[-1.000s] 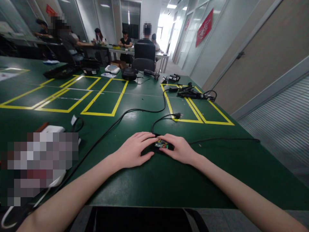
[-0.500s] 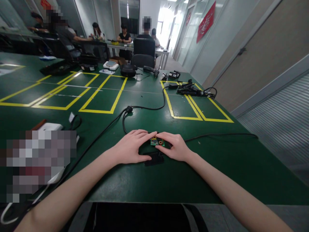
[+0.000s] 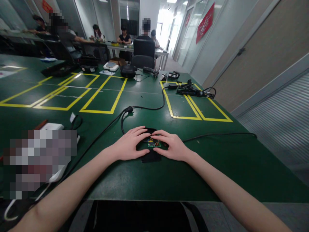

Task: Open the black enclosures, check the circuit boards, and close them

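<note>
A small green circuit board (image 3: 151, 145) with copper-coloured ring coils lies between my hands, low over the table. My left hand (image 3: 127, 144) is curved around its left side, thumb at the near edge and index finger at the far edge. From the other side, my right hand (image 3: 175, 146) grips it in the same way, thumb and fingertips at its edges. A flat black piece (image 3: 151, 157) shows just below the board, and another black part (image 3: 151, 130) is partly covered behind the fingers. Whether these black parts join the board is hidden.
Black cables (image 3: 103, 130) run across the green table (image 3: 116, 183) to both sides. Yellow tape rectangles (image 3: 96, 112) mark its surface. A blurred-out pile (image 3: 41, 158) lies at left. A power drill (image 3: 151, 71) and a black cable bundle (image 3: 193, 90) lie farther back. Several people sit beyond.
The board and both hands have shifted slightly left. My left thumb has moved up from the black piece to the board's near edge. More of the black part behind now shows.
</note>
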`<state>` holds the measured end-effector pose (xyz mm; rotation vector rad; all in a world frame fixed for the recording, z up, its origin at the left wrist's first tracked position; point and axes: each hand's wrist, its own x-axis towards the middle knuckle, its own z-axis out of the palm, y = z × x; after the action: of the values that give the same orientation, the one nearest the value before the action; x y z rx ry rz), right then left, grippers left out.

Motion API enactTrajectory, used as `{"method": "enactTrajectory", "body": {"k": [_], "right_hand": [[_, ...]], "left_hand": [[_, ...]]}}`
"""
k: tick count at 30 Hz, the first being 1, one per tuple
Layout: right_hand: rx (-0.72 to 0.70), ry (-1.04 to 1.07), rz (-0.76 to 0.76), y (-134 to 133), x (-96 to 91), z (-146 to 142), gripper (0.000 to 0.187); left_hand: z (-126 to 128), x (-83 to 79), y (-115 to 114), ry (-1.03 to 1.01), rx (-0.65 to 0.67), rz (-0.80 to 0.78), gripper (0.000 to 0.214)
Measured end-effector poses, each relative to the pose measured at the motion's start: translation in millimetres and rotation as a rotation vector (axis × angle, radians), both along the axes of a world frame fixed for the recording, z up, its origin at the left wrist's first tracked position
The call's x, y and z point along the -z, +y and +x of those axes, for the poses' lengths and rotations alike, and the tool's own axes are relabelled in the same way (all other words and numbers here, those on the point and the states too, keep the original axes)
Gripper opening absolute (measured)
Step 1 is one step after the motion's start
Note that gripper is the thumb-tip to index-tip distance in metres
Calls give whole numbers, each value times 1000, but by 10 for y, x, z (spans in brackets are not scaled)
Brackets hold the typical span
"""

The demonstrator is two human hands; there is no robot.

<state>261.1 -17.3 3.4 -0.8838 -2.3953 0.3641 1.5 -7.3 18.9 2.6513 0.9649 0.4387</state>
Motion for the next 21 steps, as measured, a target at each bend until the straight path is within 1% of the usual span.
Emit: {"method": "enactTrajectory", "body": {"k": [4,8,10,14,17,21], "right_hand": [[12,-27,36,13,-9,43,44],[26,-23,11,19,-8,54,48],[30,-21,10,17,-10,48,53],[39,-17,11,14,-21,43,59],[46,-15,8,21,-25,55,58],[51,-3,7,42,-14,75,52]], "left_hand": [[5,-43,11,-88,-2,24,37],[13,-73,11,-116,-64,16,15],[17,-72,9,-112,-93,11,13],[22,-82,7,-91,-108,-17,14],[17,-118,18,-45,-123,-47,10],[-5,-168,51,22,-153,-67,4]]}}
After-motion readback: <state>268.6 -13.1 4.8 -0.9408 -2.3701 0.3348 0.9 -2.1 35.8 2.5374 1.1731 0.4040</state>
